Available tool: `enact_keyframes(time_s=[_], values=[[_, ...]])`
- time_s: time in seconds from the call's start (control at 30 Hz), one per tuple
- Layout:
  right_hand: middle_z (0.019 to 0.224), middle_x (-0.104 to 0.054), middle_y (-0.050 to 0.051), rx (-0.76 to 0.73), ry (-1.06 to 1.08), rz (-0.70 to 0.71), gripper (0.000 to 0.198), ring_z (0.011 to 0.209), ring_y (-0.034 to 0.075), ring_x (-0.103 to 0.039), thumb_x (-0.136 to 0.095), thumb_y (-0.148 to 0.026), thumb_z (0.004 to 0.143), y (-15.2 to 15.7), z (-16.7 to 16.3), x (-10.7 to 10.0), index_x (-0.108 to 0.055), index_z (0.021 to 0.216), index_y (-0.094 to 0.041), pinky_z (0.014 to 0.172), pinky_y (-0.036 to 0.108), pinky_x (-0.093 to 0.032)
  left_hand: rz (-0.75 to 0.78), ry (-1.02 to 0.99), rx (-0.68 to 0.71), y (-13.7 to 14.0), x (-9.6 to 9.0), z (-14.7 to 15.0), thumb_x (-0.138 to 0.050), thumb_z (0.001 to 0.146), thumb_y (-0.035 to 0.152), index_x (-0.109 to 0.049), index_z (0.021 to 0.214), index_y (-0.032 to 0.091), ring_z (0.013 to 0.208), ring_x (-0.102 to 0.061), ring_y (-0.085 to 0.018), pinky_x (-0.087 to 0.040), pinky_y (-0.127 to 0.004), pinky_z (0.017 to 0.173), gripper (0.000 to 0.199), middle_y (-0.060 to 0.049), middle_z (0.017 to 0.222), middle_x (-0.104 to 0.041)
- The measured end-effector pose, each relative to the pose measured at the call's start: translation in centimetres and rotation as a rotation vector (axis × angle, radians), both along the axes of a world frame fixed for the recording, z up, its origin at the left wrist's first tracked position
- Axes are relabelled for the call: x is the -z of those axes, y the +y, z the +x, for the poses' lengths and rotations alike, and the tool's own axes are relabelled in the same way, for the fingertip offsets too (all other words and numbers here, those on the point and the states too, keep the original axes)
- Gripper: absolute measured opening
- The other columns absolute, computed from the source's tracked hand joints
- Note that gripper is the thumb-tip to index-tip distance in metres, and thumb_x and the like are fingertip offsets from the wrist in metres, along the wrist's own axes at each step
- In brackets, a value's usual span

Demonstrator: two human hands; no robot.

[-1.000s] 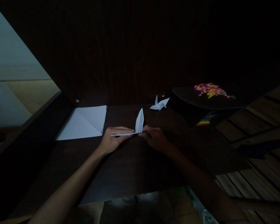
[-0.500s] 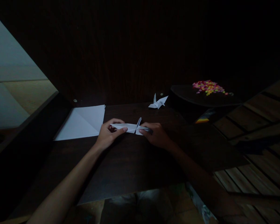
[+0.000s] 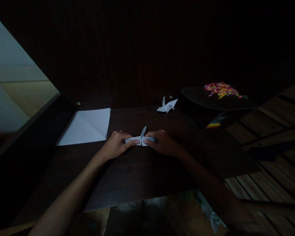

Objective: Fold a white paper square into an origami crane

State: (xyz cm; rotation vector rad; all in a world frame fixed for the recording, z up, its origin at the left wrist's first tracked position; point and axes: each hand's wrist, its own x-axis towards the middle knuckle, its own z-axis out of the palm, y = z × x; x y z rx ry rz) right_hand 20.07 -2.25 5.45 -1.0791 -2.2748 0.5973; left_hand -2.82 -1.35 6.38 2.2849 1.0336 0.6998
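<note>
A partly folded white origami paper (image 3: 143, 133) is gripped between my two hands just above the dark table. My left hand (image 3: 118, 143) pinches its left part, thumb on the near face and fingers behind. On the right part, my right hand (image 3: 161, 141) presses with its thumb, the fingers curled behind it. One narrow point of the paper sticks up between the hands. Beyond them stands a finished-looking white paper crane (image 3: 167, 106). A stack of white paper sheets (image 3: 85, 126) lies to the left, its top sheet marked by a diagonal crease.
On a rounded shelf (image 3: 194, 95) at the right lies a heap of small pink, red and yellow pieces (image 3: 221, 89). A dark board rises behind the table (image 3: 127, 177), and a raised edge (image 3: 34, 124) runs along its left. Wooden slats show at the right.
My left hand has slid right along the paper, its thumb now close to the upright point. The paper's left part is more covered, and both hands sit slightly lower.
</note>
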Motion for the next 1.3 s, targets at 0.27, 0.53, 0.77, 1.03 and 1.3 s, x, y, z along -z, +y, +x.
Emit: enact_keyframes(time_s=[0.27,0.53,0.77,1.03,1.3], values=[[0.071,-0.065,0.0,-0.067,0.054,-0.095,0.021,0.061,0.012,-0.057,-0.056,-0.031,0.088,0.0,0.2,-1.1,-0.068,0.085,-0.014,0.061,0.024,-0.038,-0.362,-0.069,-0.001,0.0,-0.5,-0.4,-0.062,0.083,0.047,-0.072,0.067,0.012,0.049,-0.05,-0.009,-0.033,-0.018,0.045,0.039,-0.001,0.056,-0.063],[0.07,-0.064,0.0,-0.042,0.024,-0.12,0.021,0.061,0.012,-0.055,-0.056,-0.031,0.087,0.0,0.3,-1.2,-0.069,0.086,-0.014,0.061,0.024,-0.037,-0.359,-0.085,0.005,0.0,-0.5,-0.3,-0.063,0.081,0.044,-0.072,0.064,0.012,0.047,-0.047,-0.009,-0.032,-0.018,0.043,0.037,0.0,0.052,-0.06],[0.07,-0.065,0.0,-0.021,-0.019,-0.097,0.021,0.062,0.013,-0.056,-0.056,-0.031,0.088,0.0,0.4,-1.2,-0.069,0.087,-0.015,0.065,0.026,-0.038,-0.305,-0.031,-0.025,-0.1,-0.6,-0.3,-0.063,0.082,0.042,-0.074,0.068,0.013,0.049,-0.051,-0.01,-0.033,-0.019,0.047,0.033,0.0,0.054,-0.063],[0.076,-0.069,0.0,0.01,-0.034,-0.026,0.018,0.067,0.014,-0.061,-0.057,-0.031,0.088,0.0,0.4,-1.1,-0.069,0.091,-0.018,0.071,0.028,-0.04,-0.237,-0.027,-0.042,-0.2,-0.5,-0.2,-0.061,0.083,0.044,-0.075,0.073,0.013,0.048,-0.047,-0.009,-0.032,-0.019,0.046,0.036,0.001,0.053,-0.061],[0.082,-0.071,0.002,0.038,-0.048,0.024,0.014,0.074,0.016,-0.064,-0.057,-0.028,0.088,-0.1,0.4,-0.9,-0.068,0.088,-0.019,0.075,0.029,-0.041,-0.137,-0.039,-0.04,-0.4,-0.7,0.0,-0.06,0.085,0.044,-0.074,0.07,0.014,0.047,-0.047,-0.009,-0.032,-0.02,0.046,0.037,0.001,0.053,-0.061]])
